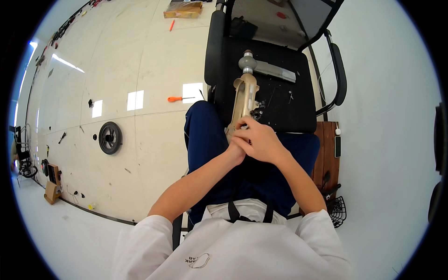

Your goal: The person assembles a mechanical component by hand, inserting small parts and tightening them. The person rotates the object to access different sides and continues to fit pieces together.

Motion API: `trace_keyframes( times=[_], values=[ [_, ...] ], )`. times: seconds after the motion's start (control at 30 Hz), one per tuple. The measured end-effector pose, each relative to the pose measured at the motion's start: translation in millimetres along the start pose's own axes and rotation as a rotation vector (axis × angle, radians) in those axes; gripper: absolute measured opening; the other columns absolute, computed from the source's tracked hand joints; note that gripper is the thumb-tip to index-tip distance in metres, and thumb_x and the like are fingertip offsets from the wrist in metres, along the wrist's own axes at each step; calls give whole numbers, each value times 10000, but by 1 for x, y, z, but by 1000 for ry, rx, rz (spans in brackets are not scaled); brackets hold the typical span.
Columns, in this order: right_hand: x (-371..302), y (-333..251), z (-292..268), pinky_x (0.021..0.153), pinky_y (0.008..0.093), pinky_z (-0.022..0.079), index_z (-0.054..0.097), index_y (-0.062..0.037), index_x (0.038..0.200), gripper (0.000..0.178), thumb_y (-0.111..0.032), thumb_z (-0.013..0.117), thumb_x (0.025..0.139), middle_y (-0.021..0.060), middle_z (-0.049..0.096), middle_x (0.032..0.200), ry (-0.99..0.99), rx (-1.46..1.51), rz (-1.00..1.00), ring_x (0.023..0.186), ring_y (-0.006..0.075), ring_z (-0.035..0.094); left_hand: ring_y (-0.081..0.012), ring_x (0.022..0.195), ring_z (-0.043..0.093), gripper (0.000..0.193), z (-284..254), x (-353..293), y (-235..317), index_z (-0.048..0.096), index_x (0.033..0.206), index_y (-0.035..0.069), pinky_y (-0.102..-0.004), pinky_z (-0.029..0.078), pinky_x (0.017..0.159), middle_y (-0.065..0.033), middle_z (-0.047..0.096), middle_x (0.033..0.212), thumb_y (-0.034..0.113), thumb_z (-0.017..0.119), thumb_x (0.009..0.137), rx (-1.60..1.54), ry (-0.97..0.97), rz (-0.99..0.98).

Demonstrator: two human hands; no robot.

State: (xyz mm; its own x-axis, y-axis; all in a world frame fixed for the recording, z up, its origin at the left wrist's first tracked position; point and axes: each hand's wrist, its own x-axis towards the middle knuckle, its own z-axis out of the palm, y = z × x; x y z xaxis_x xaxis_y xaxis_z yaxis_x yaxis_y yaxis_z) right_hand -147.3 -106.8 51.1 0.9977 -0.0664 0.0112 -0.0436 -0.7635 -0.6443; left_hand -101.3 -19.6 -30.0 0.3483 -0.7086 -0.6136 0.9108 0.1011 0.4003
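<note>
The work looks partway: the tan shell (pixel 250 88) lies on the black seat (pixel 298 109) with the grey ball (pixel 247 62) fitted at its far end, but its long trough is uncovered, and the grey strip (pixel 275 71) and loose screws (pixel 290 96) beside it seem left to deal with. Both hands meet at the shell's near end, the right hand (pixel 257 139) with its fingers curled narrow over the left hand (pixel 237 151), whose fingers are mostly hidden, so I can't make out whether either grips it. The screwdriver (pixel 175 99) lies apart on the floor (pixel 156 154), unused.
</note>
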Motion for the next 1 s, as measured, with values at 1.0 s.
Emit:
trace_keyframes(
  times=[1.0],
  values=[
    [-42, 36, 61, 749, 296, 544, 583, -24, 1102, 317, -32, 700, 807, 101, 650, 958, 144, 382, 231, 855, 172, 658, -112, 627, 520, 365, -36, 6, 15, 660, 902, 82, -293, 376, 505, 10, 554, 733, 438, 605, 960, 401, 78, -29]
  ],
)
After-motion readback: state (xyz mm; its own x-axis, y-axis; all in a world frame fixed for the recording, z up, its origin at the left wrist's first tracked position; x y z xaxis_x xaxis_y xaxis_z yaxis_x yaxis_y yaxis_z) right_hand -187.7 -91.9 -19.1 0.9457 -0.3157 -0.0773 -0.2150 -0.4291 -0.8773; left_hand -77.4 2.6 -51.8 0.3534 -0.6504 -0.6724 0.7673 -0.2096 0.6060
